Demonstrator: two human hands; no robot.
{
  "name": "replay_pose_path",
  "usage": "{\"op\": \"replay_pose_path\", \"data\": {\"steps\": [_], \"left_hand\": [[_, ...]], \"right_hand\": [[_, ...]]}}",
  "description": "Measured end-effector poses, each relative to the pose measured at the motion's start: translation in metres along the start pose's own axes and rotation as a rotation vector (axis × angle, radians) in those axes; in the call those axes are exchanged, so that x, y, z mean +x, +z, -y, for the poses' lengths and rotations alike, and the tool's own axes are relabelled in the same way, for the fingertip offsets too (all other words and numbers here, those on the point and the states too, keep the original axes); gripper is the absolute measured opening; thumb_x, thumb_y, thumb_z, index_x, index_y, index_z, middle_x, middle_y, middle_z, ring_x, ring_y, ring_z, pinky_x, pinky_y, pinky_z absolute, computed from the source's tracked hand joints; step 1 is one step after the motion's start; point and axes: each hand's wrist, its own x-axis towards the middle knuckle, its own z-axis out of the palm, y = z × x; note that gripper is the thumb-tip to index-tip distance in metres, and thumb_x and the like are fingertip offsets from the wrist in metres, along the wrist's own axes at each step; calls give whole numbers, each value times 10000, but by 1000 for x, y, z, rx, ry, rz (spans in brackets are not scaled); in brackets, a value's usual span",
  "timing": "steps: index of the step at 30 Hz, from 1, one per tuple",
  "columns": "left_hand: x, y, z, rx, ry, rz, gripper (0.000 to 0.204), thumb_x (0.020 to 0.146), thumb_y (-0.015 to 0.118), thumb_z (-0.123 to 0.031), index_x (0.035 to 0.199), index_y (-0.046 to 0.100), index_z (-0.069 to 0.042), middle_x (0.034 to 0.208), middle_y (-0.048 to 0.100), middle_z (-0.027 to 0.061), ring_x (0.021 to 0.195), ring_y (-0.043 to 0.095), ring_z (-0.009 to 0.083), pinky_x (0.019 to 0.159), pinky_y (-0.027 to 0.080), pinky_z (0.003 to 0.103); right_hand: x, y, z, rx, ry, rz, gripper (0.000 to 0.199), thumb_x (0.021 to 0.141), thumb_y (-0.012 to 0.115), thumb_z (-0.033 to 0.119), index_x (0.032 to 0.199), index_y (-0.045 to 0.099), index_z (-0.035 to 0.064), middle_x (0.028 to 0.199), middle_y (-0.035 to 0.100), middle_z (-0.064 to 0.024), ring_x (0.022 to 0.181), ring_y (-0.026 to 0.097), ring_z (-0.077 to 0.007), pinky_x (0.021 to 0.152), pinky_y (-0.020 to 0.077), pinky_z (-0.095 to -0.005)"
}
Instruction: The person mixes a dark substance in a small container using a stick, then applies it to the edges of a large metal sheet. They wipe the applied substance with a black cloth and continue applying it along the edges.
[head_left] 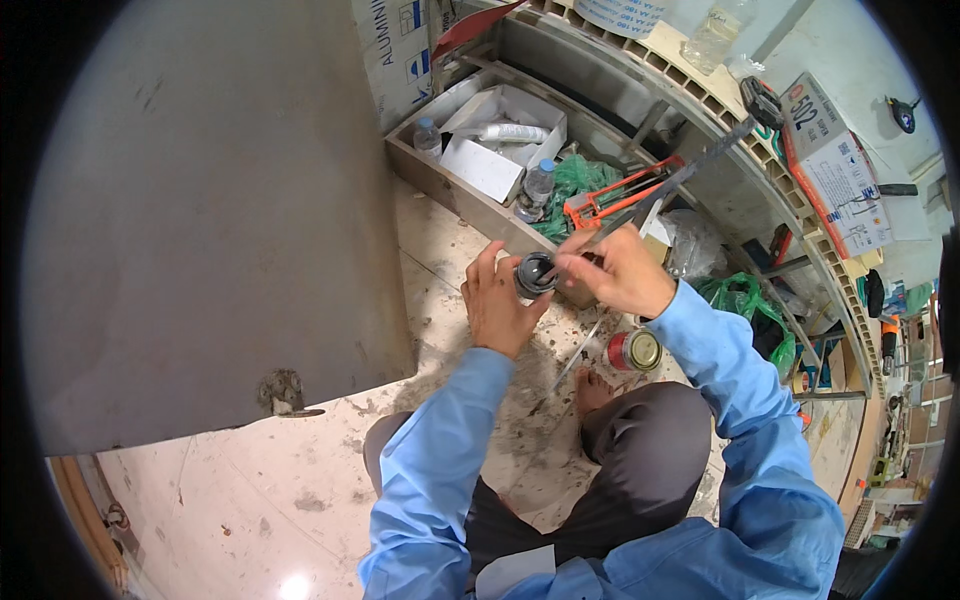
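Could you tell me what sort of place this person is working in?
Probably a building or renovation site: a dusty tiled floor with debris, an open crate of bottles and sealant tubes, an orange caulking gun. The left hand holds a small dark can.

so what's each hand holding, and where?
Left hand grips the small dark round can by its side; right hand pinches a thin stick at the can's open top.

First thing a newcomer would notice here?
Centre frame: the left hand holds a small dark can while the right hand works a thin tool into it. A big grey panel fills the left side, and a cluttered box with bottles sits behind the hands.
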Motion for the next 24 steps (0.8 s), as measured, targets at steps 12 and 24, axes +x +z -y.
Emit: {"op": "replay_pose_path", "data": {"steps": [12,24], "left_hand": [[0,3,1,-1,38,-30,655,693,938,-257,1246,613,-122,1524,437,84,1386,416,340,1130,363,509],[-1,1,-4,25,38,-53,609,689,946,-265,1185,624,-120,1496,477,89,1334,471,348,1120,391,496]], "right_hand": [[-2,-1,-10,75,-72,-67,124,980,685,88,956,736,-23,746,715,-96,678,723,-185,613,552,-337],[-1,-5,-3,-192,-21,-231,117,954,707,115,964,770,17,737,735,-115,761,729,-292,684,536,-393]]}}
